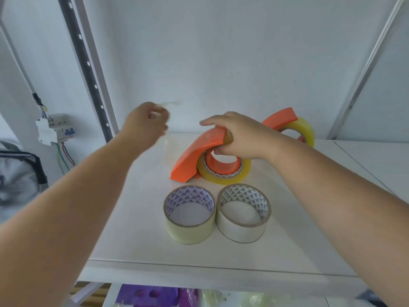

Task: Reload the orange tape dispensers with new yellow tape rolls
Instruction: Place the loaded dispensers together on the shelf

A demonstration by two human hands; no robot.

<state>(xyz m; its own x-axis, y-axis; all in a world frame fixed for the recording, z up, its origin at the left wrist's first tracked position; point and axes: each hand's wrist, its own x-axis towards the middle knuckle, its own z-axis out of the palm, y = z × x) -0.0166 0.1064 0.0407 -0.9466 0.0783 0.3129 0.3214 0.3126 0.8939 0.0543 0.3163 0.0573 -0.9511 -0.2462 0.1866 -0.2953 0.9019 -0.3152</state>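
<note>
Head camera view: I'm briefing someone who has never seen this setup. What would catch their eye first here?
The bright orange tape dispenser at mid-shelf stands out, loaded with a yellow tape roll and gripped on top by the right hand. The left hand, blurred, is raised to its left, pinching what looks like a clear strip. A second orange dispenser sits behind to the right, and two near-empty rolls stand upright in front.

Right hand (239, 136) grips the near orange dispenser (194, 156), loaded with a yellow tape roll (223, 173), on the white surface (137, 218). Left hand (146, 125), blurred and raised to the left, pinches a clear tape strip (168, 104). A second loaded dispenser (285, 122) stands far right. Two nearly bare cores (190, 214) (243, 212) stand side by side nearest.
</note>
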